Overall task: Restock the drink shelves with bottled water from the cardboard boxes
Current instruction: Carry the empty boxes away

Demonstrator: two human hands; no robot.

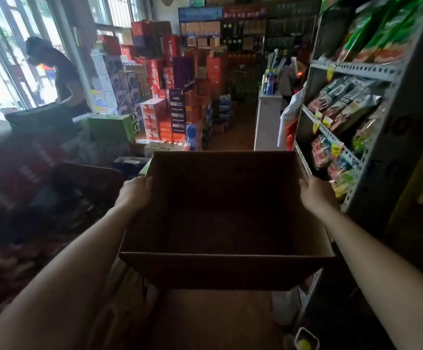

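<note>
Carrying an open, apparently empty cardboard box (225, 215) down a shop aisle, left hand (135, 192) and right hand (315, 192) curled over opposite rims. Best kept level, clear of the snack shelving (356, 69) alongside.

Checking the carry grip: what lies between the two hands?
The head view shows only the open cardboard box, no bottles visible inside, between left hand and right hand.
</note>
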